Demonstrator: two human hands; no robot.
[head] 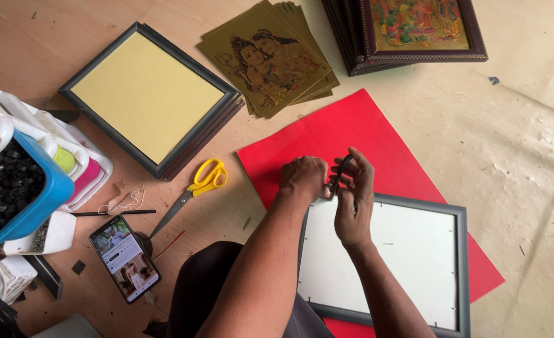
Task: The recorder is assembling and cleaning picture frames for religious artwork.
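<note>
A small dark tool point(339, 175), apparently pliers, is being held at the far left corner of a grey picture frame point(459, 263). The right hand point(354, 200) is being kept closed around the tool's handles, with the fingers curled over them. The left hand point(303, 178) is being held in a fist just beside the tool, pressed at the same corner; what it grips cannot be told. The frame is being supported face down, its white backing board point(408, 250) showing, on a red sheet point(345, 131) spread on the brown paper-covered surface point(514, 144).

Left of the hands, yellow-handled scissors point(198, 188) are lying on the surface. Nearer and further left, a phone point(125, 258) with a lit screen is lying flat. At the far left, a blue bin point(45, 194) of small black parts is being held in stacked trays. Far from the hands, a dark frame with a yellow backing point(148, 94), a pile of gold prints point(270, 56) and a stack of finished framed pictures point(414, 31) are lying.
</note>
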